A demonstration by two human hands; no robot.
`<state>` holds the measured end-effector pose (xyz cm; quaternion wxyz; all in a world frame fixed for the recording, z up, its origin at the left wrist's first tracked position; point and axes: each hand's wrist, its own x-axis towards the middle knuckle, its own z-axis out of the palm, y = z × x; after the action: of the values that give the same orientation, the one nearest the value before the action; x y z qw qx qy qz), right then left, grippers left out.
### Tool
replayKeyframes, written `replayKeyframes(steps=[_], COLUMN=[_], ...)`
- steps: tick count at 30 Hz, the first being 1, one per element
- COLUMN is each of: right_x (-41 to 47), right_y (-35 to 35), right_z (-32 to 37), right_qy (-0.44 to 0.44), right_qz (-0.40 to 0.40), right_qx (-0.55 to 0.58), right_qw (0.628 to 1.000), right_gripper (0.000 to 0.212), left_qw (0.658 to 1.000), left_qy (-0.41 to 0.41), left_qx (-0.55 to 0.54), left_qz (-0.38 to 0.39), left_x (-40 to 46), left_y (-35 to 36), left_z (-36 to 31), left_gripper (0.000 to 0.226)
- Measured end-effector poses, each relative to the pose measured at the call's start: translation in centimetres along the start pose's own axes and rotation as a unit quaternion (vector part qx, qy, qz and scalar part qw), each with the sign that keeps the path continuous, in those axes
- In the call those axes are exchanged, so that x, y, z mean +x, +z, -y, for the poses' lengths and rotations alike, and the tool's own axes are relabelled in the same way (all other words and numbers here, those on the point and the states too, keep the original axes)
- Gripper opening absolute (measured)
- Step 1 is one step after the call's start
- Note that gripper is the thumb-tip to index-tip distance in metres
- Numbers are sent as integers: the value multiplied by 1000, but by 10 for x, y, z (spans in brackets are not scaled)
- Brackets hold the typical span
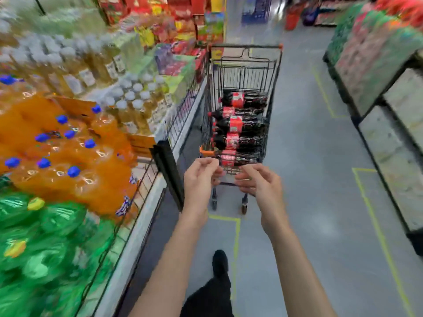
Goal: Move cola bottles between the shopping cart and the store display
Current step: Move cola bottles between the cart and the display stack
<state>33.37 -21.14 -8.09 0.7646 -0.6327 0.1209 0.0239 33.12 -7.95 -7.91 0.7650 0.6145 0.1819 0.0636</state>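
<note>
Head view looks down a store aisle with a grey floor (pixel 309 156) marked by yellow tape lines. The store display (pixel 146 202) runs along the left side behind a low black wire fence, packed with orange soda bottles (pixel 57 156) with blue caps, green bottles (pixel 45 248) nearer the camera, and pale yellow bottles (pixel 128 104) with grey caps farther back; all are blurred. On the right stand more shelves (pixel 377 88), too smeared to tell what they carry. The shopping cart (pixel 272 72), a narrow black wire one with orange corner caps, stands in the aisle close beside the display fence. Inside it the cola bottles (pixel 238 126) lie on their sides, stacked front to back, dark with red labels. A black sign holder (pixel 169 170) on the fence juts out just left of the cart. Both bare forearms reach forward. The left hand (pixel 199 179) and the right hand (pixel 258 181) hover at the cart's near end, fingers curled loosely, each grip released and closed on nothing; whether they touch the handle, I cannot tell. A dark shoe (pixel 219 261) shows on the floor below.
</note>
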Motion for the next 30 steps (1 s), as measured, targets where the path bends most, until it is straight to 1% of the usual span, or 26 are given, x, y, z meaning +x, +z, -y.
replayKeyframes(steps=[4, 7, 11, 13, 16, 18, 21, 26, 29, 30], right_x=[74, 144, 240, 289, 346, 382, 438, 540, 607, 625], right_y=[-34, -44, -46, -47, -48, -50, -47, -29, -22, -18], right_z=[-6, -4, 5, 6, 1, -4, -12, -28, -41, -45], right_qy=[32, 38, 69, 78, 107, 128, 170, 186, 227, 242], right_qz=[-22, -5, 21, 21, 24, 16, 15, 101, 93, 85], right_qx=[-25, -57, -99, -113, -132, -144, -139, -231, -240, -234], right_qw=[999, 998, 992, 990, 985, 981, 975, 950, 939, 938], right_gripper=[13, 15, 13, 13, 12, 10, 10, 6, 8, 16], left_qw=[998, 994, 983, 973, 946, 929, 912, 888, 879, 877], left_qy=[-56, -101, -173, -214, -289, -324, -352, -369, -383, -392], left_qx=[-3, -22, -53, -85, -145, -175, -202, -242, -225, -210], left_qz=[35, 42, 25, 2, -29, -36, -62, -131, -172, -183], left_x=[62, 124, 214, 259, 310, 337, 377, 456, 507, 522], left_y=[61, 99, 146, 172, 196, 207, 215, 235, 256, 262], left_z=[24, 35, 43, 50, 62, 74, 93, 114, 126, 131], left_gripper=[12, 7, 4, 5, 8, 13, 16, 12, 23, 28])
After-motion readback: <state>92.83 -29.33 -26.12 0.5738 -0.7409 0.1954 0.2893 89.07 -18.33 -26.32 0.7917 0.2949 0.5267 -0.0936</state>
